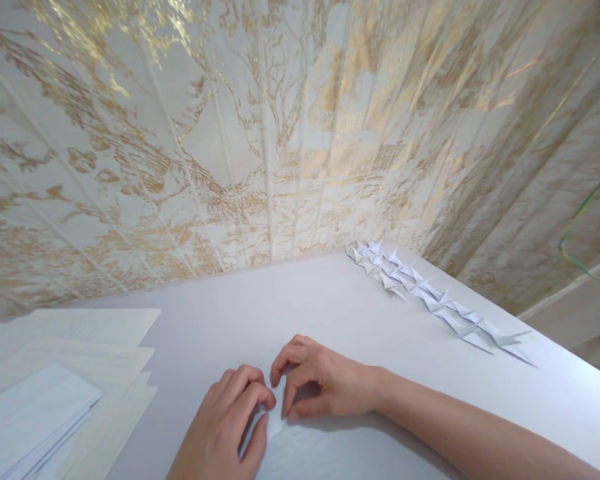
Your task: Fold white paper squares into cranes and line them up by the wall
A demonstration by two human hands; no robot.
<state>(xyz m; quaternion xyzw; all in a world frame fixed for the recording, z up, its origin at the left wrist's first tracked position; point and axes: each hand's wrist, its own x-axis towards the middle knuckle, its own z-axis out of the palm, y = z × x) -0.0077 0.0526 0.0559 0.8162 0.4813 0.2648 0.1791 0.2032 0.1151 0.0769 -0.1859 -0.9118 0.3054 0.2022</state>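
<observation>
Low in the middle of the head view, a small white piece of folded paper [277, 415] lies on the table between my hands. My left hand [229, 415] curls over its left side, with fingertips and thumb closed on the paper's edge. From the right, my right hand [316, 379] bends down to the same paper, its thumb and fingers gripping the right edge. The fingers hide part of the folds. Below, a pale patch, perhaps more paper, runs out of the bottom of the view.
Rows of several folded white paper figures with pointed tips [433, 300] stand along the right side of the white table [230, 307]. At left lie cream sheets [125, 333] under a stack of white paper [40, 413]. A gold-patterned wall [280, 133] borders the table's far edge.
</observation>
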